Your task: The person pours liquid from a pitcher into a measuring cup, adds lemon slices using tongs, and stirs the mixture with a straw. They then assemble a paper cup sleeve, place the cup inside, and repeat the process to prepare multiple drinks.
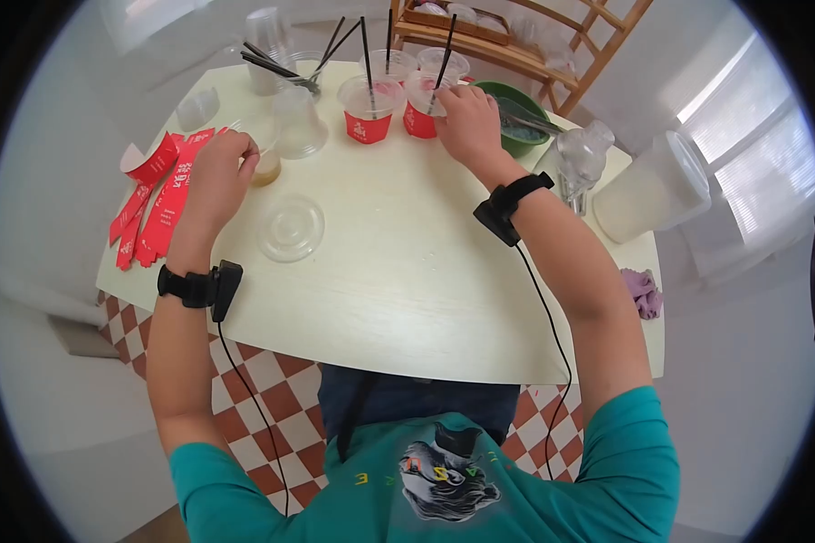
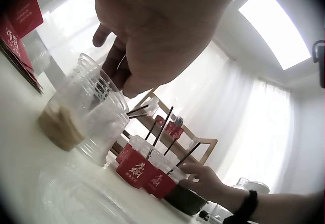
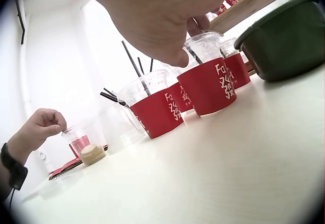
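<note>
My left hand pinches the rim of a clear plastic cup with light brown contents in its bottom. The fingertips are partly hidden behind the rim in the left wrist view. At the back of the table, my right hand holds a lidded cup in a red sleeve near its top, thumb at the lid's edge. A black straw stands up from that cup. Right beside it is another red-sleeved cup with a straw, and more such cups stand behind.
Flat red sleeves lie at the left. An upturned clear cup and a clear lid are near my left hand. Black straws lean behind. To the right are a green bowl, a large clear container and a purple cloth.
</note>
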